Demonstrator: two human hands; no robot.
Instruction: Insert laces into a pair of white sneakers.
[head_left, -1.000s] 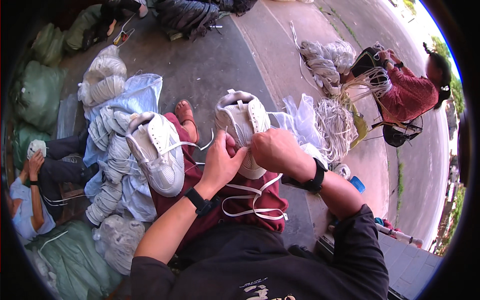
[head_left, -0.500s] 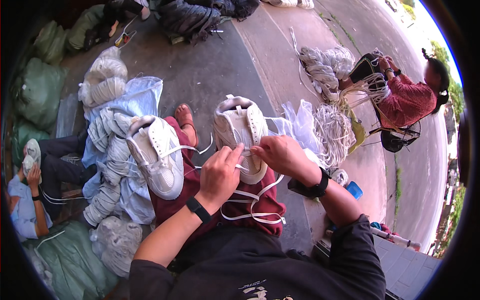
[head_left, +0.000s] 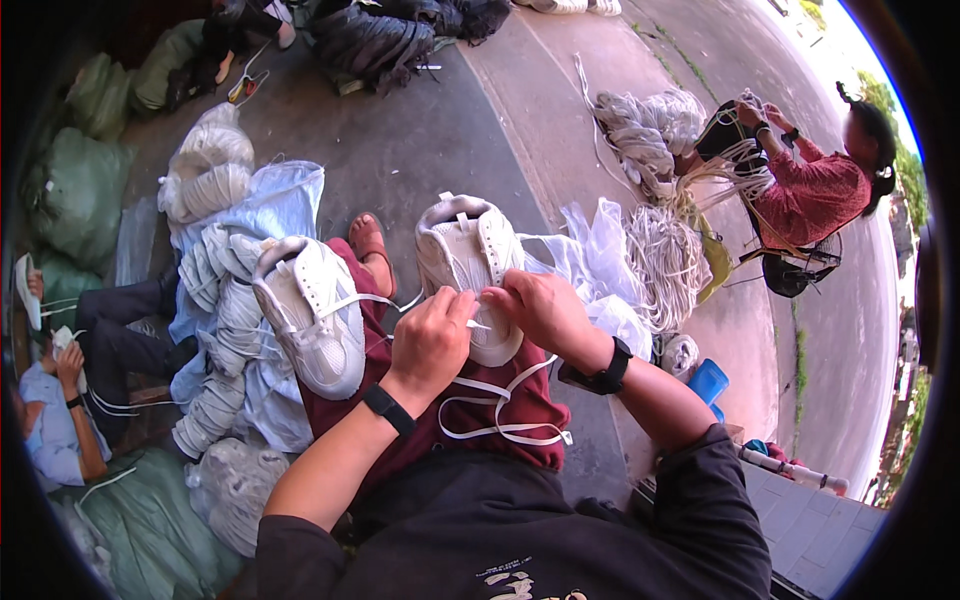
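Central white shoe (head_left: 458, 243) partly covered by the left hand (head_left: 435, 338) and right hand (head_left: 547, 312), whose contact with the lace (head_left: 479, 325) is too small to tell, dark shirt (head_left: 500, 520) cut off below, dark bundle (head_left: 372, 47) cut off above, person (head_left: 52, 412) at far left clipped by the round edge

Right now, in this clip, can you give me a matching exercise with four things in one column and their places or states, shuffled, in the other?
Things:
1. Right-hand sneaker
2. Left-hand sneaker
3. Sandal
4. Dark bundle

Places or states:
A. Worn on a foot
B. On the ground near the top edge of the view
C. Has the left hand and the right hand at its front
D. Untouched by either of the wearer's hands

Right pairs: 1-C, 2-D, 3-A, 4-B.
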